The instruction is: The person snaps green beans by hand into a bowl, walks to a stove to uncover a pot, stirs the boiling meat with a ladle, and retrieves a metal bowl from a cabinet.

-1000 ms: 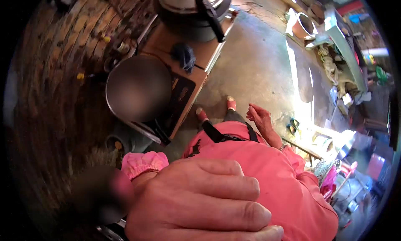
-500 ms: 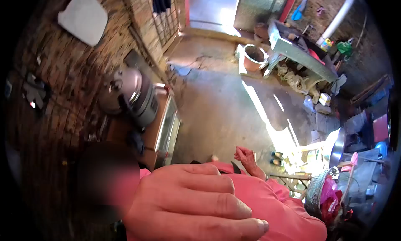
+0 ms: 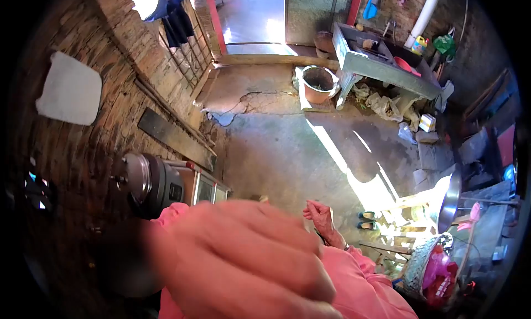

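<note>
My left hand point(image 3: 249, 263) fills the lower middle of the head view, very close to the camera and blurred. Its back faces me, the fingers look bent, and the tips are hidden, so whether it holds anything does not show. Beyond it, my right hand point(image 3: 322, 222) hangs lower over the floor, in front of a pink sleeve point(image 3: 359, 286). Its fingers are curled in and nothing shows in them. A pair of dark shoes point(image 3: 367, 220) is to the right of that hand.
At left, a silver-lidded cooker point(image 3: 160, 181) stands on a cabinet point(image 3: 207, 187). A bucket point(image 3: 319, 85) sits beside a stone sink point(image 3: 387, 70) at the back. On the right are a metal basin point(image 3: 449, 200) and a woven basket point(image 3: 416, 269) with pink bags. Sunlight streaks the concrete floor point(image 3: 271, 147).
The view has turned, so the cooker, doorway and sink sit further left. My left hand's fingers, stretched out before, now look more bent and blurred. My right hand stays low, still curled.
</note>
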Available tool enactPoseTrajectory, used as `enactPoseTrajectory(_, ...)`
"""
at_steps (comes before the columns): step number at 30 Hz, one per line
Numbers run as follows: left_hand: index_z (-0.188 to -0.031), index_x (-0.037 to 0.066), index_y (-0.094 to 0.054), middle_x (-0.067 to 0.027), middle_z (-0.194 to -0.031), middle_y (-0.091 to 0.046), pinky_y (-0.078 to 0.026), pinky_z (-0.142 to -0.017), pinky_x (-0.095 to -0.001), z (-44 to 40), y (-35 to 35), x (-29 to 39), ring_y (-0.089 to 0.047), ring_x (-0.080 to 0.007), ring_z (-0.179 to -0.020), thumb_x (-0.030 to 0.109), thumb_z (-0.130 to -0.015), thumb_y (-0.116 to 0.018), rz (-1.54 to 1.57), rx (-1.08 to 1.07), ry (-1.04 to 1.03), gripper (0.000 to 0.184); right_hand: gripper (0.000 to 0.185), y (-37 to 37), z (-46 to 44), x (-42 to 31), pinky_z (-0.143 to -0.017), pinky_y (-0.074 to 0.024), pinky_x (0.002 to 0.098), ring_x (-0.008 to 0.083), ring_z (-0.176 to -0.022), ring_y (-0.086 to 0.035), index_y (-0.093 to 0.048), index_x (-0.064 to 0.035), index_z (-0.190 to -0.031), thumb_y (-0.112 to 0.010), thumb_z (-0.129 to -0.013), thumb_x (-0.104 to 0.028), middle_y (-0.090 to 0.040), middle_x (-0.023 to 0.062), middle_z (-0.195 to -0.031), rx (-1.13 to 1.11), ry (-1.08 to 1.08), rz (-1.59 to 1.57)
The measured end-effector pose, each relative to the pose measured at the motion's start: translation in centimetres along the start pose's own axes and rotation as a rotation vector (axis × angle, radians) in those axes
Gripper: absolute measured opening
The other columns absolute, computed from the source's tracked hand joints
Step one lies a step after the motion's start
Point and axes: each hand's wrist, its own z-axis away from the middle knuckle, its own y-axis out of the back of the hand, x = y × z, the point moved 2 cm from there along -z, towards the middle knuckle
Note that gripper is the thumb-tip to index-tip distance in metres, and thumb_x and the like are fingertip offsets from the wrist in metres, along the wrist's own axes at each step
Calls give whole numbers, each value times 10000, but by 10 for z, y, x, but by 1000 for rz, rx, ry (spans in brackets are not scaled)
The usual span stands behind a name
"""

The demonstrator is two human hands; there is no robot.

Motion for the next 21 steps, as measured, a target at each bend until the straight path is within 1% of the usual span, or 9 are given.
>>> enactPoseTrajectory(4,-857,-108,-636,-186,-714,-653,-463,-492,-299,15,83,-66,-587,-201,-544,-4,-793,-530,-204,120,223,162,338,12,-68,-18,-612,-526,252,133,-681,-636,-613,33,-1117,-574,-919,-238,-668,100,-810,54,67,87)
enactPoseTrajectory(6,-930,-67,-628,-121,-859,-649,-445,-583,-265,26,128,-106,-564,-148,-672,29,-804,-565,-677,287,525,171,329,30,-111,-22,-601,-524,248,131,-662,-633,-621,31,-1101,-573,-919,-239,-666,97,-791,107,110,173)
enactPoseTrajectory(7,-936,5,-653,-66,-758,-628,-438,-591,-253,40,160,-139,-561,-126,-641,8,-786,-619,-921,330,517,153,324,41,-134,-27,-600,-523,247,127,-653,-630,-622,27,-1100,-575,-915,-235,-666,92,-788,133,117,226)
enactPoseTrajectory(11,-838,22,-605,-151,-709,-564,-436,-585,-366,150,288,-234,-573,-313,-691,85,-784,-631,-1390,284,879,87,295,89,-199,-15,-567,-521,250,128,-607,-628,-634,23,-1078,-574,-900,-204,-660,83,-731,262,118,694)
enactPoseTrajectory(13,-778,29,-583,-178,-742,-580,-443,-618,-425,192,321,-262,-572,-376,-741,128,-773,-639,-1393,255,1125,113,292,115,-220,7,-541,-518,262,139,-584,-629,-640,28,-1061,-571,-896,-203,-653,91,-695,246,-5,709)
enactPoseTrajectory(15,-733,25,-559,-182,-741,-583,-442,-631,-451,232,347,-299,-574,-391,-753,161,-754,-651,-1266,306,1213,165,288,127,-235,14,-518,-516,274,149,-570,-630,-649,31,-1034,-575,-887,-206,-648,99,-669,291,-127,603)
enactPoseTrajectory(18,-689,18,-533,-190,-737,-580,-440,-638,-472,231,369,-353,-572,-400,-752,197,-737,-659,-1171,79,1383,225,265,121,-235,26,-497,-506,300,163,-552,-632,-660,22,-921,-580,-866,-224,-636,114,-635,375,-299,384)
enactPoseTrajectory(20,-714,25,-531,-186,-749,-583,-444,-647,-468,205,385,-397,-574,-395,-767,209,-745,-648,-1068,-44,1394,220,274,119,-248,37,-491,-487,325,170,-529,-628,-657,2,-768,-566,-847,-244,-619,125,-597,334,-344,436)
enactPoseTrajectory(21,-740,24,-541,-181,-717,-567,-435,-616,-453,192,394,-418,-566,-392,-733,220,-748,-655,-1067,-26,1241,227,281,120,-254,49,-504,-481,323,173,-536,-618,-657,-6,-747,-579,-838,-260,-617,110,-599,294,-318,529)
